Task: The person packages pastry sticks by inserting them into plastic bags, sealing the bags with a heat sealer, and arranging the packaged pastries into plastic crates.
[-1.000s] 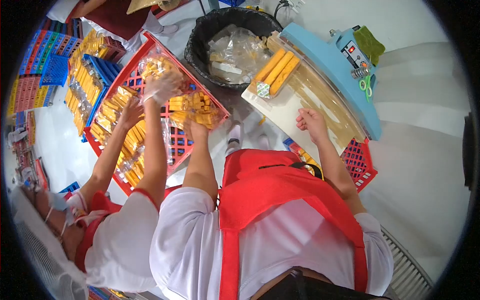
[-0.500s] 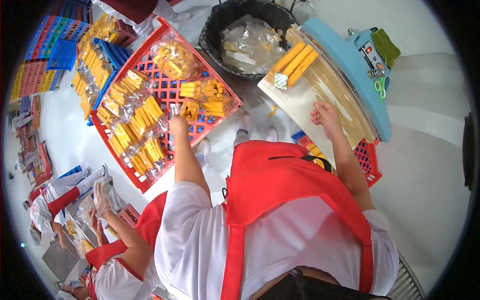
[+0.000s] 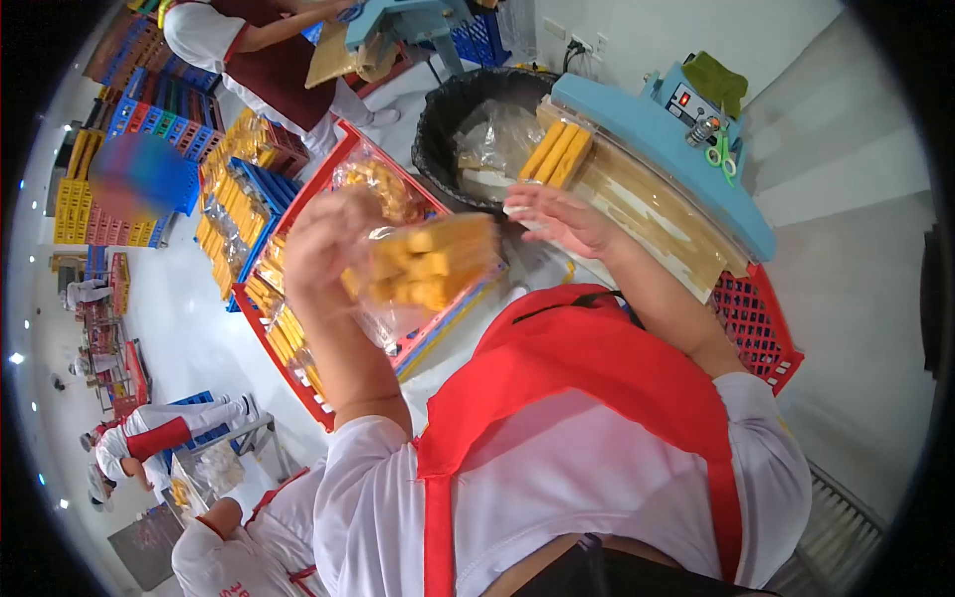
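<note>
My left hand (image 3: 333, 239), smeared by motion, holds up a clear plastic bag of yellow sticks (image 3: 423, 267) over the red crate (image 3: 310, 400). Close to the bag's right end is my right hand (image 3: 565, 221), fingers spread and holding nothing. Beyond it a pack of long yellow sticks (image 3: 555, 154) lies at the end of the blue sealing machine (image 3: 662, 164). Other bags of yellow sticks (image 3: 288, 333) rest in the red crate, partly hidden by my left arm.
A black-lined bin (image 3: 438, 149) stands between crate and machine. Green scissors (image 3: 720, 157) hang on the machine. Another red crate (image 3: 756, 323) is below at right. A co-worker (image 3: 274, 60) stands at upper left, another (image 3: 254, 542) at lower left. Blue crates (image 3: 264, 199) hold more bags.
My left hand has lifted a bag from the red crate and brought it nearer my right hand, which has moved left and opened. The view has shifted.
</note>
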{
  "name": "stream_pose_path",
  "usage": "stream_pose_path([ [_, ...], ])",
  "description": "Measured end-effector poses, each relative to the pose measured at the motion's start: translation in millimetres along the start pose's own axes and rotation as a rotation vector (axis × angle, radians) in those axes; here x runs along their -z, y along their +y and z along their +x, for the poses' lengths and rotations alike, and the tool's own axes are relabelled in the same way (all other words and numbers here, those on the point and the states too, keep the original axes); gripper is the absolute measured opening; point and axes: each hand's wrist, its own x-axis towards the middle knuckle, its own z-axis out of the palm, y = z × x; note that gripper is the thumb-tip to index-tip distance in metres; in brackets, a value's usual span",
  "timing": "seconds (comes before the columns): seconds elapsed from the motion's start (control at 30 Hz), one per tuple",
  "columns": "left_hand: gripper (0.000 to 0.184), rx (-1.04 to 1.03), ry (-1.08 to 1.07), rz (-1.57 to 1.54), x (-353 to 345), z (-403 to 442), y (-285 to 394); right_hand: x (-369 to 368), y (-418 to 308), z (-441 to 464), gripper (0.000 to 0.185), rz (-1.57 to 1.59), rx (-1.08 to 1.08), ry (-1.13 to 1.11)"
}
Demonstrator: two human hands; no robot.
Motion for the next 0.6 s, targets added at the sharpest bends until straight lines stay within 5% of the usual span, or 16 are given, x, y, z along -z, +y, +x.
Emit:
stream_pose_path([
  [0.03, 0.012, -0.016, 0.022, -0.065, -19.6, 17.5, 1.1, -2.6, -3.2, -0.9, 0.054, -0.01, 0.02, -0.009],
  [0.07, 0.012, -0.024, 0.04, 0.233, -26.0, 33.5, -2.4, -7.3, -5.0, -3.5, 0.059, 0.122, 0.011, -0.153],
  [0.17, 0.02, 0.187, -0.141, -0.496, -18.8, 99.0, -36.5, -9.7, -4.9, -20.0, 0.066, 0.332, 0.028, -0.34],
  [0.27, 0.03, 0.1, -0.191, -0.54, -46.1, 135.0, -40.9, -35.3, -43.8, -31.2, 0.065, 0.479, 0.078, -0.536],
  [0.4, 0.044, -0.007, -0.084, -0.737, -105.8, 118.1, -21.1, -13.3, -51.6, -48.1, 0.061, 0.391, 0.411, -0.154],
  [0.47, 0.07, 0.027, 0.153, -0.21, -142.1, 111.9, -31.9, -32.8, -73.4, -51.9, 0.058, -0.249, 0.571, 0.387],
  [0.5, 0.082, -0.183, 0.009, -0.094, -145.0, 109.6, -52.8, -46.1, -80.8, -53.7, 0.057, -0.366, 0.681, 0.4],
  [0.53, 0.081, -0.252, 0.094, 0.047, -148.2, 109.1, -69.7, -41.4, -77.3, -56.1, 0.057, -0.366, 0.686, 0.414],
  [0.6, 0.08, -0.122, 0.027, -0.226, -146.6, 109.7, -66.1, -29.6, -77.1, -54.8, 0.055, -0.12, 0.649, 0.264],
])
